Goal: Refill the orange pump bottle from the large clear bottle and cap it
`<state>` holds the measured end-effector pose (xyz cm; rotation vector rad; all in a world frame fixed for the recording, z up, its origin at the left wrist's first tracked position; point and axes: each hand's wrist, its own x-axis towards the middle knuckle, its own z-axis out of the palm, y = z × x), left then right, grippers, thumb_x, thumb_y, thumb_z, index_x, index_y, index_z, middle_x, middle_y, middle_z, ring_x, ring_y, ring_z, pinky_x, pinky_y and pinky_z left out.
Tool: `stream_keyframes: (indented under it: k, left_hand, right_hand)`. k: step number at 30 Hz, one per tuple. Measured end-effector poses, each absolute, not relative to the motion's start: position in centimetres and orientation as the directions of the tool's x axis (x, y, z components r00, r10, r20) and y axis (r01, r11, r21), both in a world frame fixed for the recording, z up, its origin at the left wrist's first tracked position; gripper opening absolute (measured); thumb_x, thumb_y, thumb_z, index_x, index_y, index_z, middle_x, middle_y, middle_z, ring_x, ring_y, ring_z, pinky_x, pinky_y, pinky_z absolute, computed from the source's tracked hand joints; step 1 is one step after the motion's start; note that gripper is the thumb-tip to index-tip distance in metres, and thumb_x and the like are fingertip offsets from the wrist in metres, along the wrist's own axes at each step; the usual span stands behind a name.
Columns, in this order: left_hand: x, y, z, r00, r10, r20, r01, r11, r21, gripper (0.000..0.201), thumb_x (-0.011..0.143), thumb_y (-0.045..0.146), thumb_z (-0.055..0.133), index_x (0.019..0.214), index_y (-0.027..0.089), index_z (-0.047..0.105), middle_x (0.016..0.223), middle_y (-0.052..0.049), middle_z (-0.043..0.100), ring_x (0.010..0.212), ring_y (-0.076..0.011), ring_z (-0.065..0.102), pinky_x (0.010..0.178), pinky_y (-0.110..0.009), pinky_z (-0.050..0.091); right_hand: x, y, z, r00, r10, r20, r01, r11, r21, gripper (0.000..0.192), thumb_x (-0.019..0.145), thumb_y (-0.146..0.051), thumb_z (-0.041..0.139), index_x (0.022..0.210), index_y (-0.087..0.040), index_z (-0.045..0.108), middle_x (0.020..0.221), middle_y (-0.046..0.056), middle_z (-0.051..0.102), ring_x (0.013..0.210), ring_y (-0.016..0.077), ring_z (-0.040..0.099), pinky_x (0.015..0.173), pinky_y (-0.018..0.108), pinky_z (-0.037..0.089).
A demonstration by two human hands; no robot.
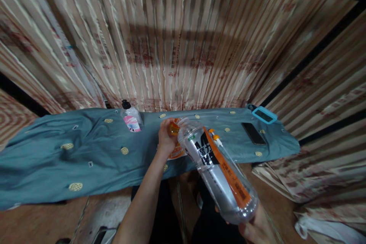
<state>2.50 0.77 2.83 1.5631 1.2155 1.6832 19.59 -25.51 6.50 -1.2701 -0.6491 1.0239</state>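
A large clear plastic bottle (219, 171) with a silver, black and orange label is tilted, its base low at the right and its neck raised toward the left. My right hand (254, 228) is closed around the base. My left hand (166, 139) is closed on a small amber see-through container (173, 128) at the bottle's mouth. Whether the two touch is unclear. Below that hand, an orange-and-white round item (177, 152) shows in part. Two small orange-topped pieces with white parts (215, 137) are just behind the bottle, partly covered by it.
A green patterned cloth (100, 160) covers the narrow table. A clear pump bottle (131, 118) with a pink label stands on the left. On the right lie a black phone (253, 134) and a light-blue framed device (264, 114). Patterned curtains (171, 38) hang behind.
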Motion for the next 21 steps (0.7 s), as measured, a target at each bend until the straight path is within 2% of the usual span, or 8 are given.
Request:
stream_keyframes:
  k: [6, 10, 13, 21]
  left_hand:
    - [2.4, 0.9, 2.6, -0.166, 0.855, 0.492, 0.157, -0.469, 0.869, 0.030, 0.059, 0.021, 0.078, 0.087, 0.023, 0.068, 0.094, -0.003, 0.069, 0.093, -0.0255, 0.066, 0.089, -0.041, 0.053]
    - [2.4, 0.9, 2.5, -0.168, 0.847, 0.504, 0.171, -0.479, 0.861, 0.029, 0.061, 0.022, 0.078, 0.088, 0.023, 0.068, 0.094, -0.003, 0.069, 0.093, -0.0249, 0.065, 0.088, -0.040, 0.052]
    - [2.4, 1.0, 2.4, -0.170, 0.843, 0.510, 0.185, -0.481, 0.857, 0.028, 0.062, 0.025, 0.078, 0.088, 0.023, 0.068, 0.094, -0.003, 0.069, 0.093, -0.0247, 0.065, 0.087, -0.039, 0.052]
    - [2.5, 1.4, 1.8, -0.180, 0.819, 0.545, 0.200, -0.512, 0.835, 0.029, 0.064, 0.029, 0.077, 0.091, 0.022, 0.068, 0.093, -0.004, 0.069, 0.090, -0.0247, 0.065, 0.085, -0.039, 0.051]
  right_hand:
    - [19.4, -25.8, 6.3, 0.433, 0.891, -0.138, -0.239, -0.034, -0.970, 0.066, 0.062, -0.066, 0.086, 0.115, -0.029, 0.072, 0.124, 0.008, 0.074, 0.127, 0.0387, 0.059, 0.117, 0.050, 0.032]
    - [19.5, -25.8, 6.3, 0.396, 0.914, -0.093, -0.216, -0.006, -0.976, 0.060, 0.067, -0.065, 0.083, 0.115, -0.030, 0.072, 0.121, 0.009, 0.075, 0.123, 0.0379, 0.063, 0.112, 0.050, 0.038]
    - [19.5, -25.6, 6.3, 0.392, 0.915, -0.095, -0.215, -0.009, -0.976, 0.063, 0.064, -0.065, 0.085, 0.115, -0.029, 0.073, 0.119, 0.010, 0.076, 0.121, 0.0376, 0.064, 0.111, 0.049, 0.041]
    - [19.7, -26.1, 4.6, 0.417, 0.899, -0.135, -0.325, 0.009, -0.946, 0.064, 0.063, -0.059, 0.088, 0.118, -0.030, 0.073, 0.127, 0.009, 0.074, 0.129, 0.0372, 0.059, 0.118, 0.049, 0.033]
